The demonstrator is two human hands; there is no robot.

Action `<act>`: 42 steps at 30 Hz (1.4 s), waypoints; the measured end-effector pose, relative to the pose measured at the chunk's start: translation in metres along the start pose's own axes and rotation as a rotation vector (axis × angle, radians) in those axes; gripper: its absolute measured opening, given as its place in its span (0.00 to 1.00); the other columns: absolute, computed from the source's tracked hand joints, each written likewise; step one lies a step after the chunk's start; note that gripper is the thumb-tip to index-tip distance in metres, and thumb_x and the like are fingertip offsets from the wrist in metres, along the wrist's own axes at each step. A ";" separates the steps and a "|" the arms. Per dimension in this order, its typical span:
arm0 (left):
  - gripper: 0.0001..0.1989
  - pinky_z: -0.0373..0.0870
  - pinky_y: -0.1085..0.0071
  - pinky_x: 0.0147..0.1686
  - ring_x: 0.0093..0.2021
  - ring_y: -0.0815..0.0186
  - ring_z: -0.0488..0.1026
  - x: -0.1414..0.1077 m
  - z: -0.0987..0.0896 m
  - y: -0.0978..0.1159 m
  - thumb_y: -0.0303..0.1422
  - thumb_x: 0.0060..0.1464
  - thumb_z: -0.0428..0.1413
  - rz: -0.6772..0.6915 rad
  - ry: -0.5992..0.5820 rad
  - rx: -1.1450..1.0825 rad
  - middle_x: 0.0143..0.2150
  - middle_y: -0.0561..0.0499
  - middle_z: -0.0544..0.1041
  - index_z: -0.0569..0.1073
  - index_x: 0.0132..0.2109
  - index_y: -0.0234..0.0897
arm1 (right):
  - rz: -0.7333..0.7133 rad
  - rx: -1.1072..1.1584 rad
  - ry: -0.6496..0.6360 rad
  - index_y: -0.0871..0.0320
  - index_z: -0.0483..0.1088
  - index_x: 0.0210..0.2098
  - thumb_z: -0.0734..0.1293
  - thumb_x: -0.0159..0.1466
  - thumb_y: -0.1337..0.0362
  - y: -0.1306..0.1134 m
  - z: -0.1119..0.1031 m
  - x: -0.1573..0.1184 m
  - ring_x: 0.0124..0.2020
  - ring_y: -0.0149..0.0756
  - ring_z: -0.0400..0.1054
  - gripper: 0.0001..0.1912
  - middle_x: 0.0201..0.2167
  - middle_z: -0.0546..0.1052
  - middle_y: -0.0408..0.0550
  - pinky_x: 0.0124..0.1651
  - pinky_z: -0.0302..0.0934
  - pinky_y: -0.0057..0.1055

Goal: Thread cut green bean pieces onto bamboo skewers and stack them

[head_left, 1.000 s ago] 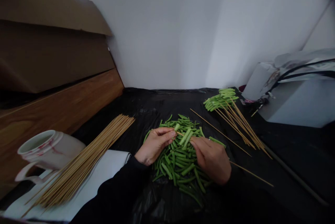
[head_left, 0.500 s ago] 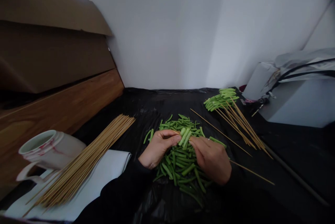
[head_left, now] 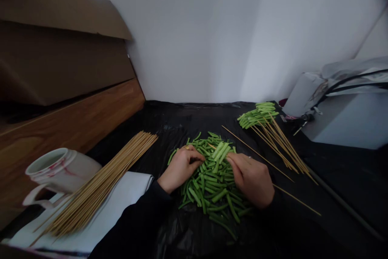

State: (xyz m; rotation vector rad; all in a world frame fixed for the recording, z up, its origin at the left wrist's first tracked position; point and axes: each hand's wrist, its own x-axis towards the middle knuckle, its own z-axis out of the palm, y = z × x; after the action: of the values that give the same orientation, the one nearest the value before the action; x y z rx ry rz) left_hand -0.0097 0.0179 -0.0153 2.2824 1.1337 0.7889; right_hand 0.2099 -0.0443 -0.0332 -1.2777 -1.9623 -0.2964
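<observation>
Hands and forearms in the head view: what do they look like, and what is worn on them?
Both are gloveless. The left hand shows a small yellowish band, likely a ring; the right hand shows a small pale band, probably another. The left sleeve is long, black and plain, reaching the wrist. The right sleeve is also dark, its outline hard to tell.

Cut green stalks (head_left: 219, 195) at frame centre and a mug (head_left: 71, 172) at lower left mark what may be a home.
</observation>
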 end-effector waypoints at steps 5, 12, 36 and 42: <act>0.09 0.64 0.66 0.45 0.43 0.61 0.68 -0.002 -0.005 0.006 0.28 0.52 0.59 0.118 -0.041 0.222 0.38 0.49 0.72 0.79 0.41 0.43 | 0.018 0.001 -0.013 0.60 0.72 0.42 0.57 0.68 0.67 -0.003 0.000 0.001 0.33 0.32 0.72 0.12 0.32 0.77 0.47 0.40 0.59 0.27; 0.05 0.62 0.64 0.45 0.44 0.59 0.65 -0.004 -0.009 0.009 0.30 0.53 0.59 0.163 -0.069 0.356 0.40 0.48 0.72 0.75 0.38 0.40 | 0.018 0.015 -0.020 0.60 0.72 0.41 0.57 0.69 0.66 -0.004 0.000 0.001 0.34 0.32 0.72 0.13 0.32 0.77 0.47 0.40 0.60 0.27; 0.12 0.67 0.75 0.42 0.37 0.71 0.73 0.003 -0.003 0.012 0.31 0.46 0.65 -0.495 0.109 -1.251 0.39 0.47 0.79 0.79 0.40 0.33 | -0.012 0.014 -0.030 0.59 0.72 0.42 0.55 0.69 0.67 -0.007 0.000 -0.001 0.32 0.31 0.71 0.13 0.31 0.77 0.47 0.38 0.58 0.27; 0.10 0.68 0.78 0.41 0.37 0.73 0.74 0.003 -0.002 0.011 0.29 0.48 0.64 -0.521 0.083 -1.314 0.38 0.48 0.79 0.79 0.40 0.33 | -0.011 0.028 -0.038 0.59 0.72 0.41 0.56 0.68 0.68 -0.009 0.000 0.000 0.33 0.32 0.71 0.13 0.31 0.77 0.47 0.39 0.59 0.27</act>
State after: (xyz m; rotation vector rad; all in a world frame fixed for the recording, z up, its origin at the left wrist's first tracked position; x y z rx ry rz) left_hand -0.0041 0.0147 -0.0061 0.8364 0.7660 0.9753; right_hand 0.2027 -0.0488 -0.0314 -1.2636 -1.9999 -0.2512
